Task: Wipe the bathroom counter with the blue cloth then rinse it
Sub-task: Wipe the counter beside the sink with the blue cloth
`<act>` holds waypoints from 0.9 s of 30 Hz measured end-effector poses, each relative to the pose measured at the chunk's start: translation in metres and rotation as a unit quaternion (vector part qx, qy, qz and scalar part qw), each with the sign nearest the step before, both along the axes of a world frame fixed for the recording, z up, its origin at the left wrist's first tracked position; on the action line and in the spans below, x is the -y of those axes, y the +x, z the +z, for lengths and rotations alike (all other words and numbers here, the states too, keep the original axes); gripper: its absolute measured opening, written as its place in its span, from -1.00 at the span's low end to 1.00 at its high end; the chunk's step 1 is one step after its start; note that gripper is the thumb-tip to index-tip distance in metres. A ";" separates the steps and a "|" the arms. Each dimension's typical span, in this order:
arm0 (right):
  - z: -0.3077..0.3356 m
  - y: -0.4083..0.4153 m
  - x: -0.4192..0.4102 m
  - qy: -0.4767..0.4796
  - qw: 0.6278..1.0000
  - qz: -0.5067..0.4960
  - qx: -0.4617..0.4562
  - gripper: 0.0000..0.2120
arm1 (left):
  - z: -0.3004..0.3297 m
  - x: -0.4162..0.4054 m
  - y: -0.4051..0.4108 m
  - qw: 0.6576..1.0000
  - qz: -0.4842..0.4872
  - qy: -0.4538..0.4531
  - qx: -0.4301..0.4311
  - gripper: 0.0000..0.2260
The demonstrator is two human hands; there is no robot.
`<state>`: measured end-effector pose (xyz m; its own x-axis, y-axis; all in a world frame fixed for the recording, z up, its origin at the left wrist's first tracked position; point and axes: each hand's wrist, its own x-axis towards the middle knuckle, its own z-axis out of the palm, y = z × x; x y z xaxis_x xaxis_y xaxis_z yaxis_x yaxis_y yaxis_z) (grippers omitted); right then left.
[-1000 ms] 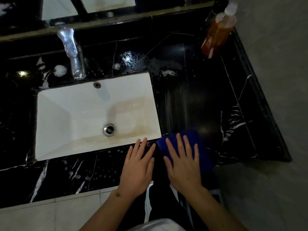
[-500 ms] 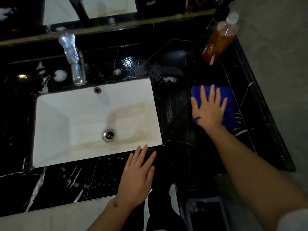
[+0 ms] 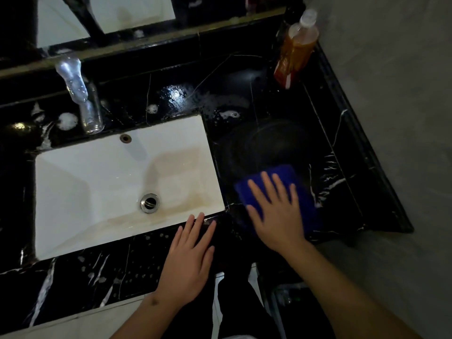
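Observation:
A blue cloth (image 3: 303,192) lies flat on the black marble counter (image 3: 274,143), just right of the white sink (image 3: 102,182). My right hand (image 3: 276,211) presses flat on the cloth with fingers spread, covering its near half. My left hand (image 3: 190,260) rests flat on the counter's front strip below the sink, fingers apart, holding nothing. A chrome tap (image 3: 80,94) stands behind the sink. No water runs from it.
An orange-filled plastic bottle (image 3: 296,50) stands in the far right corner against the grey wall (image 3: 396,94). Foam patches and wet streaks lie on the counter behind the sink. A mirror runs along the back. The counter's right edge is angled.
My right hand slid the blue cloth from the far right of the counter back toward me and leftward, close to the sink's corner. My left hand stayed in place.

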<state>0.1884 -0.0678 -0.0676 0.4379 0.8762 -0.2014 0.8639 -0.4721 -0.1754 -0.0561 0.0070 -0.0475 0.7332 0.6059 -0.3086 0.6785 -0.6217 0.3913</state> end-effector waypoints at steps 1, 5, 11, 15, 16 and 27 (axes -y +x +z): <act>0.001 0.014 0.009 -0.008 1.000 -0.027 0.005 -0.41 | 0.000 -0.001 -0.001 1.000 -0.008 0.004 -0.005 -0.52; 0.003 0.074 -0.026 -0.033 0.990 -0.138 0.023 -0.38 | 0.001 -0.001 0.001 1.000 0.000 -0.005 -0.009 -0.52; 0.000 0.058 -0.149 -0.010 0.992 -0.123 -0.002 -0.40 | 0.004 0.001 0.005 1.000 0.016 -0.016 -0.016 -0.50; 0.000 -0.006 -0.111 0.020 0.999 -0.032 -0.005 -0.42 | 0.009 0.001 0.006 0.999 0.020 -0.030 -0.021 -0.48; -0.001 -0.019 -0.085 0.024 1.000 -0.011 -0.007 -0.43 | 0.009 0.001 0.006 0.999 0.020 -0.034 -0.021 -0.47; -0.001 0.080 -0.035 -0.018 0.994 -0.102 0.031 -0.41 | 0.004 0.001 0.005 0.999 0.020 -0.025 0.003 -0.51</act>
<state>0.2684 -0.0324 -0.0690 0.6188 0.7603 -0.1978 0.7579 -0.6440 -0.1043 -0.0512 0.0060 -0.0434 0.7104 0.6195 -0.3340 0.7001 -0.5734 0.4256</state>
